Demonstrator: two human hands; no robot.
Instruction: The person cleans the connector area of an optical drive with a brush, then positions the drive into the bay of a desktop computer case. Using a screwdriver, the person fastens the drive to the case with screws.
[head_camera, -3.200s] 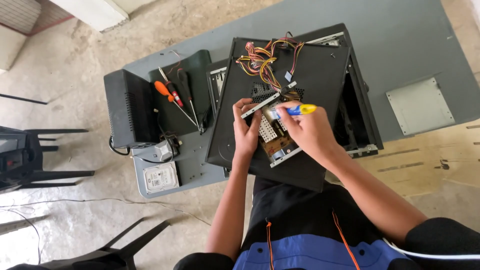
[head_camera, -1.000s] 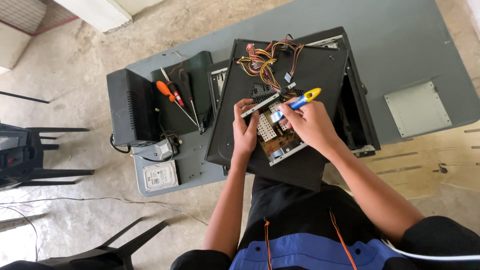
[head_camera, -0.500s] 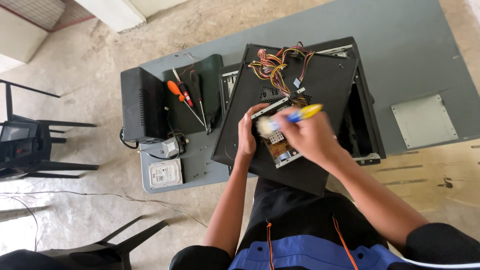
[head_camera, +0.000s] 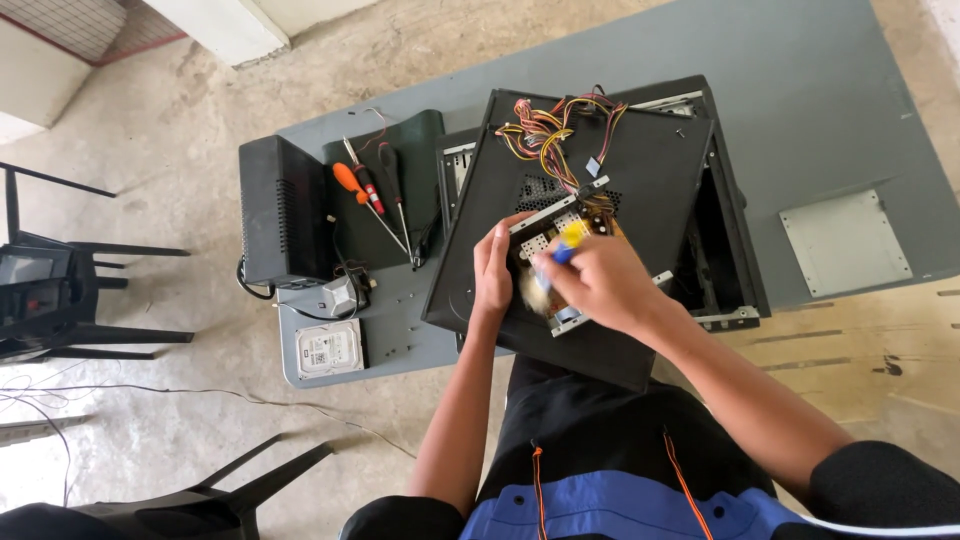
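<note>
Bright even daylight, soft shadows, motion blur at the hands (head_camera: 590, 280)

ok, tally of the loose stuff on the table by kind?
Screwdrivers: 3 (one orange-handled, two darker)
Brush in right hand: 1
Metal drive cage steadied by left hand: 1
Hard drive: 1
Grey metal plate: 1
Black box unit: 1
Total: 8
</note>
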